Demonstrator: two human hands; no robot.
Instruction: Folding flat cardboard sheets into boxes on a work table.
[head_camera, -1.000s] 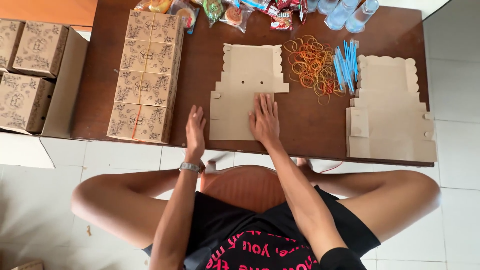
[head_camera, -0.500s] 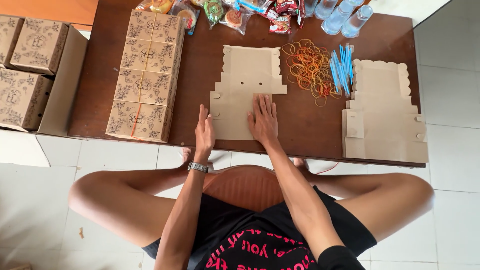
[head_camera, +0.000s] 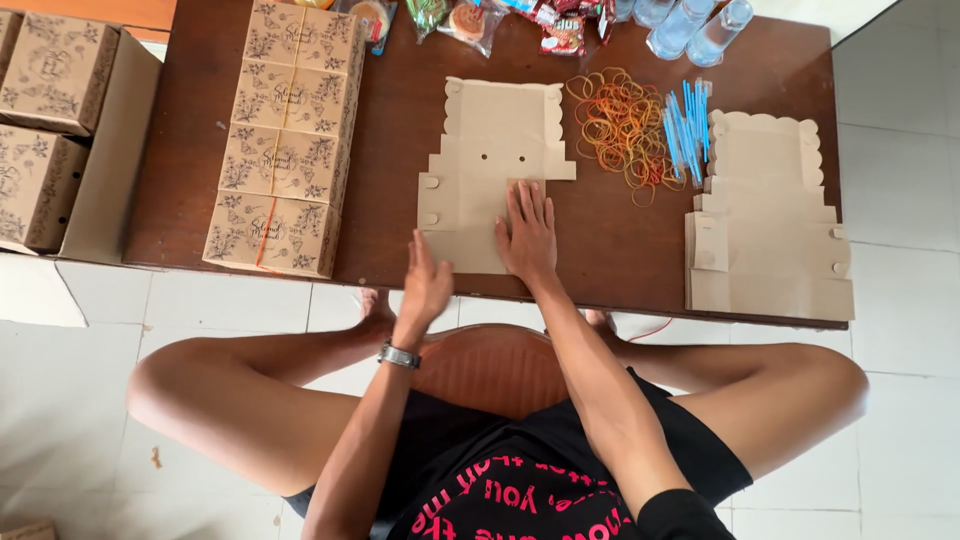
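Sitting cross-legged at a low brown table (head_camera: 620, 250), the person works a flat die-cut cardboard box blank (head_camera: 490, 165) that lies at the table's middle, its near edge close to the table's front rim. At the far left, around 9 o'clock from the blank, printed folded boxes sit in an open carton (head_camera: 95, 190), and a stack of finished printed boxes (head_camera: 285, 140) lies on the table beside it. The left hand (head_camera: 428, 282) stands on edge at the blank's near-left corner, fingers straight and together, gripping nothing, apparently touching the side flap. The right hand (head_camera: 527, 232) lies flat and spread, palm down, on the blank's lower panel, holding nothing and only pressing. For a clean fold, I judge the right palm should pin the panel just inside the crease while the left lifts the flap squarely along the score line. At 2 o'clock lie rubber bands (head_camera: 620, 125) and blue straws (head_camera: 685, 125); at 3 o'clock, a pile of unfolded blanks (head_camera: 770, 230).
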